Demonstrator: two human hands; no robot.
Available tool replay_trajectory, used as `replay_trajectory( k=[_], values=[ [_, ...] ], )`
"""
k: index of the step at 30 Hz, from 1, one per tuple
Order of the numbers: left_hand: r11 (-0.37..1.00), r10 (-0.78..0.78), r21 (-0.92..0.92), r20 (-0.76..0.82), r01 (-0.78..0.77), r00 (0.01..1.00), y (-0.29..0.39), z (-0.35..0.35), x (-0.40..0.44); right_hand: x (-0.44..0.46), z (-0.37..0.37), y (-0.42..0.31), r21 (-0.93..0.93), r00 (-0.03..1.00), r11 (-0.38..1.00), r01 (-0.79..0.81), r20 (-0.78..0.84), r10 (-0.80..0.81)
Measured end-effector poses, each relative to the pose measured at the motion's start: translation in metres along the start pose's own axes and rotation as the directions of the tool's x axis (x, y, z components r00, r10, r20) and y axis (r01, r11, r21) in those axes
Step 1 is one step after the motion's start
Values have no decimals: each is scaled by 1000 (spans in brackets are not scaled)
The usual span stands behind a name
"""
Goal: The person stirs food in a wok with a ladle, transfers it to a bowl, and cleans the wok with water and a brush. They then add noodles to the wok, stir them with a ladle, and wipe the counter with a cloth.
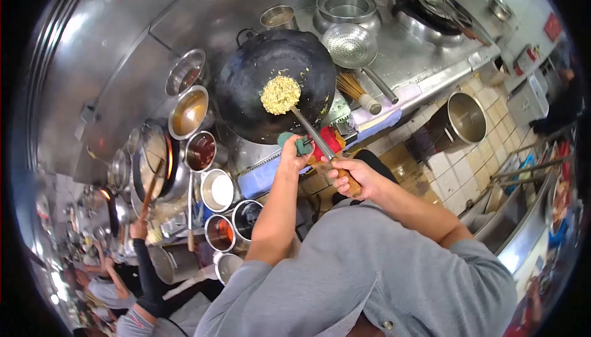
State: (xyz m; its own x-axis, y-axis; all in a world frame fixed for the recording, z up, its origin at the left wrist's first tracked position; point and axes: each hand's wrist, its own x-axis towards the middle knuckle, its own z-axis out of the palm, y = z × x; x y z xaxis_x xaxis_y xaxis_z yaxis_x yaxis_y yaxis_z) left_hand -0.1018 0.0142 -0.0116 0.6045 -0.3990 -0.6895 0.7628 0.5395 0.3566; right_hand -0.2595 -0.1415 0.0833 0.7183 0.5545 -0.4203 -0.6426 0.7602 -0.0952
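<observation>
A large black wok [237,100] sits on the range in front of me. My left hand [294,155] is closed round its near handle, with a folded green cloth [297,144] in the grip. My right hand [360,177] is wrapped round the wooden handle of a long metal ladle [315,135]. The ladle's head is hidden by a heap of chopped yellow food with green bits [281,95], which looks like egg. Small scraps of it cling to the wok's inside. A red cloth [328,142] lies beside my hands, by the wok's near rim.
Right of the wok are a perforated strainer [349,45], a bamboo brush [357,90] and a steel pot [348,5]. Several metal containers stand at left, including a white-lined one [217,190]. A co-worker's hand [139,229] holds a tool at another wok. A bin [466,117] stands on the floor.
</observation>
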Motion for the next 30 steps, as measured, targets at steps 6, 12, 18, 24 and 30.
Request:
replay_trajectory(
  k=[6,12,18,24,30],
  values=[
    [998,51,33,-93,-48,994,17,13,-23,12,21,-5,-29,1000,1000,1,-29,-2],
    [978,138,152,17,-139,990,-25,25,-86,-76,17,-12,111,994,991,-76,92,66],
    [890,-200,440,146,118,969,-126,50,-164,-257,-28,74,-42,954,953,300,33,-299],
    [590,-724,558,43,584,689,-258,74,-134,-329,-67,189,-84,694,739,669,-287,-661],
    [99,-836,702,-326,706,442,-362,107,-103,-340,-76,235,-6,298,417,909,-691,-659]
  ],
)
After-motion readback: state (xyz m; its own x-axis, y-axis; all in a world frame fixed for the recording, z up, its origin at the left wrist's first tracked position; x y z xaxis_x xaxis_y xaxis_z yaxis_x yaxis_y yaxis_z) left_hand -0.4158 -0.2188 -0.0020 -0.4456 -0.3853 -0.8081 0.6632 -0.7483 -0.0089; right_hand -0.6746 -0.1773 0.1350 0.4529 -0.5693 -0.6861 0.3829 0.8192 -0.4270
